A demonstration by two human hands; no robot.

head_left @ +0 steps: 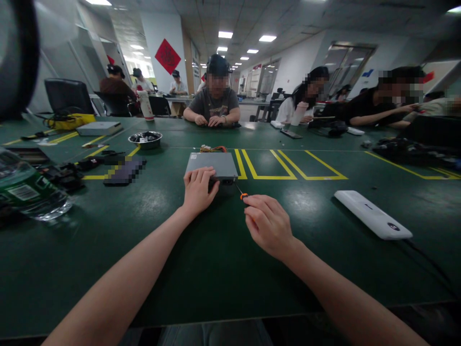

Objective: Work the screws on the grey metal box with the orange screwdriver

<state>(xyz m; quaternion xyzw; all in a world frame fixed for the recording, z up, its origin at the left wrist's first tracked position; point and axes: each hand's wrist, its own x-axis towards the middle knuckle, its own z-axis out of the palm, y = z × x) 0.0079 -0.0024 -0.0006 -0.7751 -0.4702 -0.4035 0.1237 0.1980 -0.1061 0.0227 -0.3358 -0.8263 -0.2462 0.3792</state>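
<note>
A grey metal computer power supply (pixel 216 163) lies flat on the green table in front of me, a bundle of coloured wires (pixel 213 148) behind it. My left hand (pixel 199 188) grips its near left part, fingers over the top and thumb along the front side by the black socket. In my right hand (pixel 268 223) is a screwdriver (pixel 244 196) with an orange and black handle, fingers closed round it. Its thin shaft slants up and left to the power supply's near right corner. Whether the tip sits in a screw is too small to tell.
A white power bank (pixel 372 214) with a cable lies at right. To the left are a water bottle (pixel 32 187), a dark phone (pixel 125 170) and a metal bowl (pixel 145 139) with small parts. Yellow tape (pixel 275 178) marks the table. A person (pixel 212 98) sits opposite; others sit at right.
</note>
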